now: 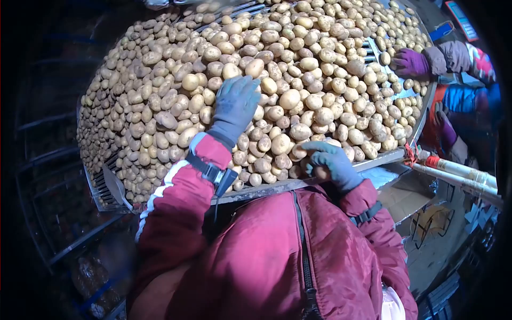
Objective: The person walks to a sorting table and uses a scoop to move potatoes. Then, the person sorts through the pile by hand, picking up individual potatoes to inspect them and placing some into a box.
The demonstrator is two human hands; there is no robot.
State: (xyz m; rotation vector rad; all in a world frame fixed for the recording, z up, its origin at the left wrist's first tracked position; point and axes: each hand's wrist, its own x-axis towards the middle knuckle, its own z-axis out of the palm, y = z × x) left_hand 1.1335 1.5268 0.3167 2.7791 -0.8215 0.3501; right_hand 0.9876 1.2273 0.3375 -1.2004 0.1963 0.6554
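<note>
A deep heap of pale potatoes (290,100) covers the sorting table in front of me. My left hand (234,106), in a blue-grey glove, lies on top of the heap with its fingers stretched out, touching potatoes. Close to the table's near edge, my right hand (335,164), gloved the same way, has its fingers bent. A potato (322,173) shows beneath those fingers, against the palm. Another potato (299,151) lies by the index fingertip.
Along the near side runs the table's metal edge (266,189). At right, a co-worker's purple-gloved hand (410,64) reaches onto the potatoes. Pale poles (458,173) with red ties jut out at the right corner. A slatted grate (101,186) shows at the left.
</note>
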